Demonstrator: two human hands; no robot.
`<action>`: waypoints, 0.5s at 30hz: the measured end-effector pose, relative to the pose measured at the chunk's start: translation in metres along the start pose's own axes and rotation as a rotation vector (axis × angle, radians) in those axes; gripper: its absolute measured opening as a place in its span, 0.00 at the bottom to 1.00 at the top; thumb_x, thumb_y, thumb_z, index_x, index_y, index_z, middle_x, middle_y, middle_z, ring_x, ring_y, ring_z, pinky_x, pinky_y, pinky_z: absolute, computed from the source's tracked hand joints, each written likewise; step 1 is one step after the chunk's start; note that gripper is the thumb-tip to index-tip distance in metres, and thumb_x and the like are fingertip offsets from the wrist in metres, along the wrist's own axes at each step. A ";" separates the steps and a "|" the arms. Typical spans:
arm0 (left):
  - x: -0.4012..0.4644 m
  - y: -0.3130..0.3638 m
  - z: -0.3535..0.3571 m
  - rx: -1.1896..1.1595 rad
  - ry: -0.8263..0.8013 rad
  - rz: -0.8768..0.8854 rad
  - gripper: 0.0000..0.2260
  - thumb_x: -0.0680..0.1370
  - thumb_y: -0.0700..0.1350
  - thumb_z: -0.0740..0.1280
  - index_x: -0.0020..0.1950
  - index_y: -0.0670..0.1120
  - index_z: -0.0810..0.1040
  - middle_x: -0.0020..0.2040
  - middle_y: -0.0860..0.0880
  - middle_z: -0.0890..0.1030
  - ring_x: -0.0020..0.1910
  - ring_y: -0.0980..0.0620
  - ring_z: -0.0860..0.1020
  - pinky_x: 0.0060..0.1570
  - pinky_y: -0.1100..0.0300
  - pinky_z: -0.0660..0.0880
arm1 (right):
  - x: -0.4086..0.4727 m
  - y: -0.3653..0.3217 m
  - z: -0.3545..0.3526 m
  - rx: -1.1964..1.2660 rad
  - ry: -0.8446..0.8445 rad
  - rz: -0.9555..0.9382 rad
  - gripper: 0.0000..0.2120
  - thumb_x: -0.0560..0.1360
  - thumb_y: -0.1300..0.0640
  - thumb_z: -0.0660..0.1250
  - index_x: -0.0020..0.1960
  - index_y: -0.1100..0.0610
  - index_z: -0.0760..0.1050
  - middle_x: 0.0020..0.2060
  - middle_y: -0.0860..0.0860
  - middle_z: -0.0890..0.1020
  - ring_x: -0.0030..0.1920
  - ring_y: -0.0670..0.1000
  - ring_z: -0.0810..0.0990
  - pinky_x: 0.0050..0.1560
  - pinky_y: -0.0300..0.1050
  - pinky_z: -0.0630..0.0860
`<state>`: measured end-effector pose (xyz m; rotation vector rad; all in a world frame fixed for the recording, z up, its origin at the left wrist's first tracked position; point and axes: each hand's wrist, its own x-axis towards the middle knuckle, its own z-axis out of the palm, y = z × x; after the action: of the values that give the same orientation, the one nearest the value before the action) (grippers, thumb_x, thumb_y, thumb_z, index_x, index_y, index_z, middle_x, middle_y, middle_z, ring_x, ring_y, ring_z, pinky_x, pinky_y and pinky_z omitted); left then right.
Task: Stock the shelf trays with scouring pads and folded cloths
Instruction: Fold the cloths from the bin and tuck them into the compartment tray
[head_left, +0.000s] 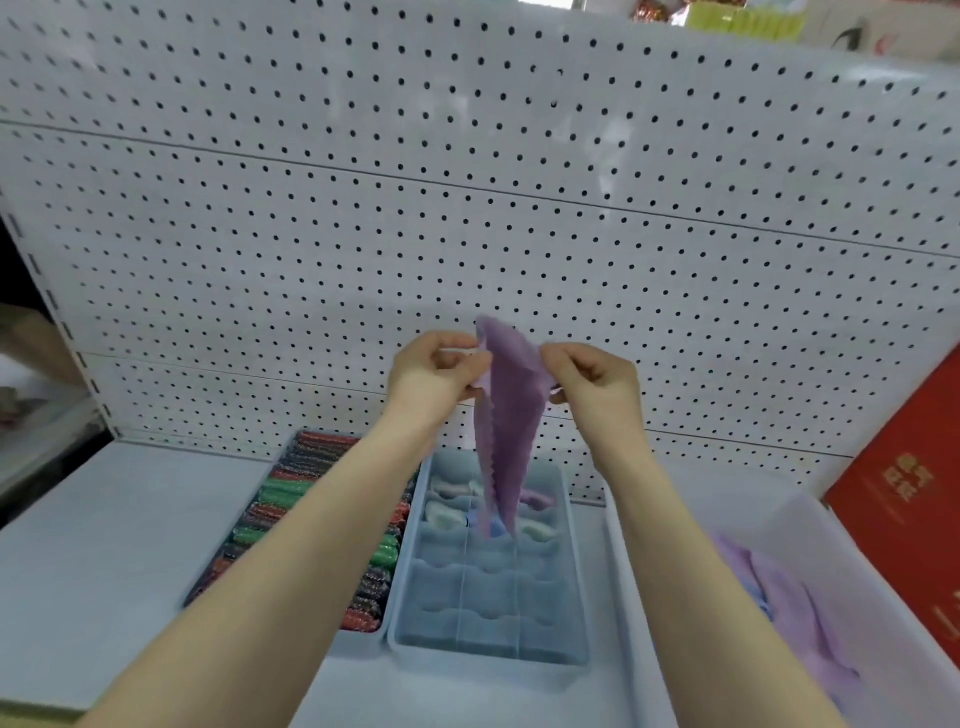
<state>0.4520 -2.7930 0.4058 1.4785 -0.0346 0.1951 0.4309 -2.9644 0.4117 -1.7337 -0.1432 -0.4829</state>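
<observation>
A purple cloth (506, 415) with a scalloped edge hangs in the air above the shelf. My left hand (434, 374) pinches its upper left edge and my right hand (597, 384) pinches its upper right edge. Below it stands a light blue divided tray (410, 618); a few rolled cloths (444, 512) lie in its far compartments, the near ones show bare. To the tray's left a second tray holds rows of red, green and dark scouring pads (283, 499).
A white bin (810, 525) at the right holds loose purple and blue cloths (789, 613). A red box (904, 499) stands at the far right. The white pegboard (467, 218) backs the white shelf (119, 545).
</observation>
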 end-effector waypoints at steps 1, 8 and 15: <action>-0.003 0.004 0.008 -0.002 -0.015 0.040 0.07 0.74 0.39 0.73 0.47 0.49 0.79 0.37 0.50 0.81 0.34 0.56 0.82 0.35 0.66 0.77 | -0.003 -0.003 0.006 0.023 -0.019 -0.023 0.07 0.75 0.55 0.69 0.40 0.48 0.84 0.38 0.46 0.85 0.38 0.44 0.80 0.40 0.41 0.79; -0.006 0.020 0.018 0.034 0.010 0.152 0.12 0.73 0.38 0.73 0.51 0.52 0.78 0.35 0.54 0.83 0.45 0.49 0.84 0.56 0.47 0.79 | -0.013 -0.015 0.015 -0.054 -0.087 -0.160 0.18 0.78 0.54 0.66 0.32 0.40 0.79 0.24 0.42 0.75 0.29 0.42 0.67 0.32 0.35 0.65; -0.018 0.021 0.009 0.044 0.033 0.244 0.08 0.79 0.42 0.65 0.57 0.51 0.78 0.46 0.53 0.84 0.47 0.56 0.83 0.49 0.60 0.80 | -0.011 -0.008 0.010 -0.101 -0.058 -0.069 0.09 0.76 0.62 0.69 0.51 0.53 0.85 0.44 0.47 0.87 0.45 0.49 0.84 0.48 0.46 0.79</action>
<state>0.4326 -2.8026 0.4246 1.5128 -0.1857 0.4198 0.4205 -2.9509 0.4133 -1.8477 -0.2243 -0.4975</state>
